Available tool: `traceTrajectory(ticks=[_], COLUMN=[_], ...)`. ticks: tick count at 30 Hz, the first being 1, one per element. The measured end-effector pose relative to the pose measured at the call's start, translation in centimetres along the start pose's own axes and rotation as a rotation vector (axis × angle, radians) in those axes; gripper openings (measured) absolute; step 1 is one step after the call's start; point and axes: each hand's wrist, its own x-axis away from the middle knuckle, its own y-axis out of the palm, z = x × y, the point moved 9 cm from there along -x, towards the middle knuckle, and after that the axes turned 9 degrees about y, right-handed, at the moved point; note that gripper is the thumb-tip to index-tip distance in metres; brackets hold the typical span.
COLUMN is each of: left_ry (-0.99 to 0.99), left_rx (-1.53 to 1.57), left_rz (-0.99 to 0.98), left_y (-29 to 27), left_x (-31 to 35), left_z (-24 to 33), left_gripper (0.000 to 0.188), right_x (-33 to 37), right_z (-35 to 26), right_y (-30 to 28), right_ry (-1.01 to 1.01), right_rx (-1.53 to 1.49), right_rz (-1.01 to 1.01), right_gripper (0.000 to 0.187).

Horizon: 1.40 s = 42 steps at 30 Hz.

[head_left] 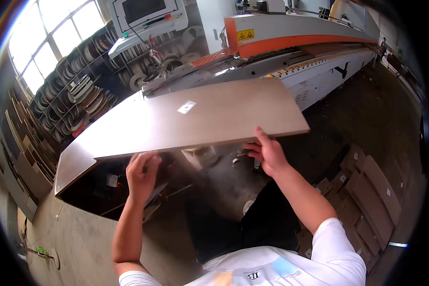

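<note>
A long beige wooden panel (219,107) with a small white label lies across in front of me, its far side against the machine. My right hand (270,155) grips its near edge close to the right end, thumb on top and fingers underneath. Farther left, my left hand (143,174) is at the same edge with its fingers bent and their tips against the board. Slight blur hides exactly how those fingers meet it. The panel's left part lies over a worktable (74,164) with a pale top and a dark open space below.
A long grey and orange edge-banding machine (295,35) runs along the far side, with a control screen (147,19) at its left. Racks of edging rolls (76,66) stand under the windows. Brown boards (367,200) are stacked at right; more boards (26,138) lean at left.
</note>
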Motion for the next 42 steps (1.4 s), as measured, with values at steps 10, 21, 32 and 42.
traceTrajectory(ticks=[10, 21, 32, 42], left_ry=[0.117, -0.026, -0.033, 0.165], left_rx=[-0.730, -0.754, -0.787, -0.847], left_rz=[-0.317, -0.308, -0.315, -0.293], left_y=[5.5, 8.8, 11.0, 20.4], left_x=[-8.7, -12.7, -13.9, -18.5], left_z=[-7.7, -9.3, -8.4, -4.3], left_gripper=[0.057, 0.058, 0.061, 0.054], right_x=[-7.6, 1.0, -0.1, 0.0], right_z=[4.9, 19.1, 20.0, 19.7], right_y=[1.4, -19.7, -19.3, -18.7], right_ry=[-0.003, -0.174, -0.096, -0.111], right_rx=[0.592, 1.516, 1.476, 1.465], right_rz=[-0.309, 0.384, 0.349, 0.349], right_gripper=[0.051, 0.067, 0.072, 0.066])
